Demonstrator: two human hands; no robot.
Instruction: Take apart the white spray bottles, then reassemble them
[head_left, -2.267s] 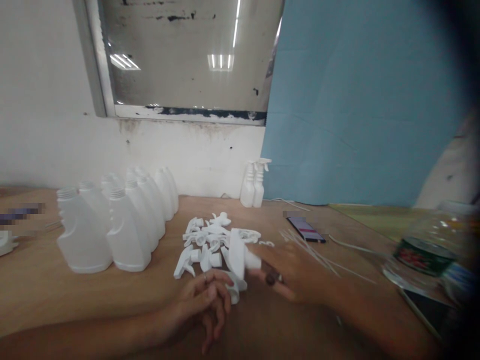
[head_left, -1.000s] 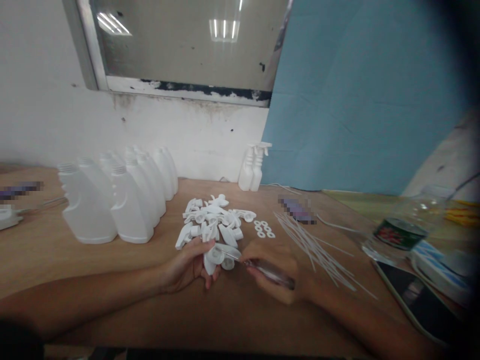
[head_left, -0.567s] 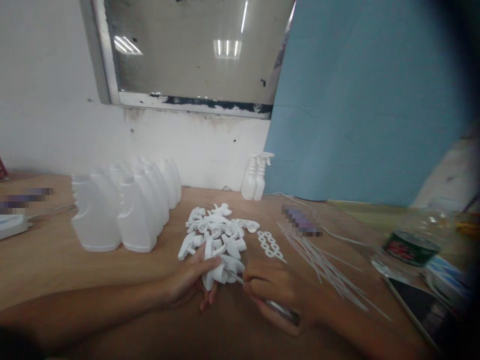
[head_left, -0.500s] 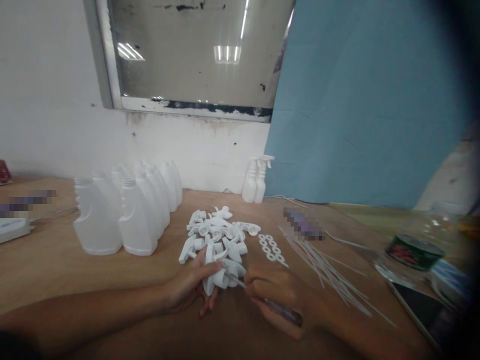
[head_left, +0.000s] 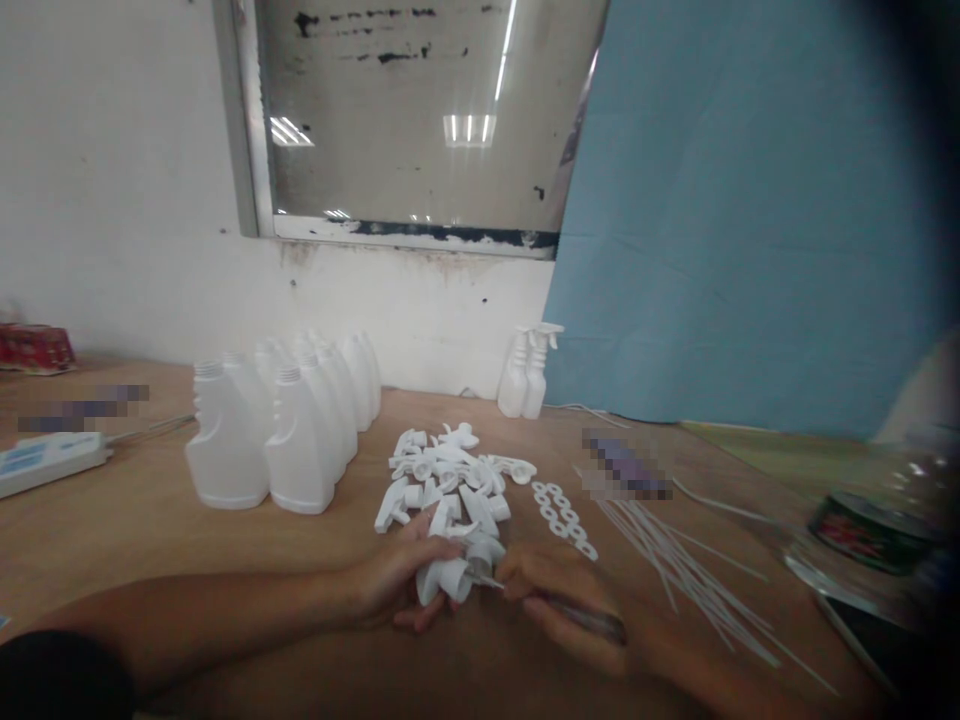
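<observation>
My left hand [head_left: 397, 572] is closed around a white trigger spray head [head_left: 452, 580], thumb on top, just in front of the pile. Its round collar faces to the right. My right hand [head_left: 559, 590] grips a slim tool with a dark, shiny handle [head_left: 589, 618]; the tool's exact kind is hard to make out. A thin pale tip [head_left: 487, 580] points left from those fingers to the collar; whether it touches inside is unclear. Directly behind my hands lies a heap of white trigger spray heads [head_left: 450, 465]. Small white rings [head_left: 562, 520] are laid in rows to their right.
White bottles without caps [head_left: 304, 445] stand in rows at left. Two spray bottles [head_left: 525, 375] stand by the wall. Thin white tubes [head_left: 690, 575] lie at right, near a large clear bottle [head_left: 862, 530] and a dark flat device [head_left: 859, 635]. A white power strip [head_left: 56, 460] sits far left.
The view has turned slightly left, so everything appears shifted to the right. Both hands keep their holds, and the spray head's collar is now tilted a little more toward the tool.
</observation>
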